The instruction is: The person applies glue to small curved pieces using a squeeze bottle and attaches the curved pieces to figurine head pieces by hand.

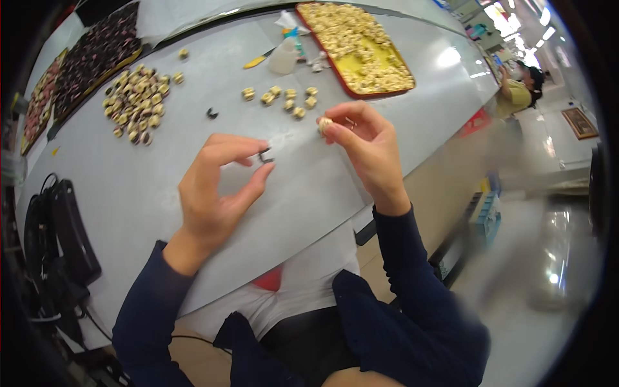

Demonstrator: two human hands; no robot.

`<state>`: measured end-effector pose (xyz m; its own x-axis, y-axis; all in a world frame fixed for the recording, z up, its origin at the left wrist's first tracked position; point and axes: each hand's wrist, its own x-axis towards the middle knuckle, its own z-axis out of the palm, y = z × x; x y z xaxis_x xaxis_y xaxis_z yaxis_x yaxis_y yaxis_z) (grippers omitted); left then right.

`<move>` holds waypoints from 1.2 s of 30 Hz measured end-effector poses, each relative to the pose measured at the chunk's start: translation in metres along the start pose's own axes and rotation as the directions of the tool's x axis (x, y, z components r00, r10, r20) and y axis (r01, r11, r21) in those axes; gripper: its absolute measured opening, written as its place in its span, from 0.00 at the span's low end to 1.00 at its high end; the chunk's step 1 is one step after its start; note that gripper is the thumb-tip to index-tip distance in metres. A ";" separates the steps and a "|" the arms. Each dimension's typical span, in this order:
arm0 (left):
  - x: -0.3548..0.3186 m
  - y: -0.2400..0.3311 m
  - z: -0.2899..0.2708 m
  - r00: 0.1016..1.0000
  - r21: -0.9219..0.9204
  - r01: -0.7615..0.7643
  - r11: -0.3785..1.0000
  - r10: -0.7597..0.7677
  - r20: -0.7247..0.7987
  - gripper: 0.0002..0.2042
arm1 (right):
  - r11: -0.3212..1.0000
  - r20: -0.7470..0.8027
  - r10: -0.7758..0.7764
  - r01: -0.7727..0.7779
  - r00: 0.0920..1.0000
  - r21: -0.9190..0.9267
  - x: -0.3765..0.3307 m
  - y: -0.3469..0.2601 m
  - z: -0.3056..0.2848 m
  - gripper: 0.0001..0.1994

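Note:
Between thumb and fingers, my left hand [216,180] pinches a small black C-shaped piece [265,155] above the grey table. To its right, my right hand [367,145] holds a small cream-coloured ribbed piece [324,124] at its fingertips. The two held pieces are apart. A second black curved piece [212,113] lies on the table beyond my left hand. Beyond my right hand is a loose group of cream blocks with dark bands [290,94]. Farther left lies a heap of similar cream-and-dark blocks [138,100].
A red-rimmed yellow tray [412,84] of cream pieces stands at the far right, near a translucent bottle [283,58] and a yellow-handled knife [258,60]. Dark pieces fill a tray [97,51] at far left. Black cabled equipment [74,226] lies left; another person [519,90] is at right.

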<state>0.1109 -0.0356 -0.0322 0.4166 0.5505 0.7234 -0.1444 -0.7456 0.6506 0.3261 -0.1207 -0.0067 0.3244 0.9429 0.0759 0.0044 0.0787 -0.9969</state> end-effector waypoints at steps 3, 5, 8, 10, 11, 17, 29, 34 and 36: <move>-0.001 -0.003 0.002 0.999 -0.003 -0.039 0.999 0.039 -0.022 0.20 | 0.983 0.134 0.070 -0.091 0.988 0.161 -0.011 0.005 0.014 0.12; -0.003 -0.003 0.000 1.000 0.017 -0.016 1.000 0.016 -0.018 0.20 | 0.976 0.146 0.104 -0.129 0.984 0.174 -0.011 0.007 0.022 0.13; -0.003 -0.004 -0.002 0.997 -0.008 -0.045 0.999 0.045 0.066 0.20 | 0.969 0.154 0.140 -0.168 0.978 0.180 -0.011 0.003 0.028 0.14; -0.001 -0.003 -0.004 0.996 0.001 -0.054 0.999 0.053 0.068 0.20 | 0.964 0.172 0.154 -0.186 0.973 0.188 -0.010 0.003 0.032 0.14; 0.000 -0.002 -0.004 0.995 0.004 -0.066 0.998 0.066 0.072 0.20 | 0.964 0.192 0.144 -0.181 0.971 0.194 -0.009 0.003 0.034 0.14; -0.002 -0.001 0.002 0.999 -0.042 -0.051 0.998 0.050 -0.017 0.18 | 0.939 0.266 0.165 -0.234 0.950 0.253 -0.008 0.005 0.038 0.13; 0.007 -0.001 -0.002 0.998 0.196 0.013 0.981 -0.024 0.050 0.12 | 0.903 0.241 0.250 -0.315 0.938 0.291 -0.007 0.003 0.017 0.15; 0.009 -0.027 -0.018 0.979 0.491 0.199 0.848 -0.190 -0.069 0.11 | 0.940 -0.013 -0.035 0.029 0.999 -0.339 0.006 0.010 -0.030 0.08; 0.008 -0.031 -0.016 0.975 0.607 0.205 0.768 -0.214 -0.058 0.12 | 0.859 -0.037 -0.225 0.180 0.974 -0.479 0.008 0.013 -0.037 0.08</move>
<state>0.1043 -0.0021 -0.0425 0.3847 0.7181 0.5799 0.5188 -0.6879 0.5076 0.3635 -0.1239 -0.0201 0.3500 0.8884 0.2971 0.5150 0.0824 -0.8532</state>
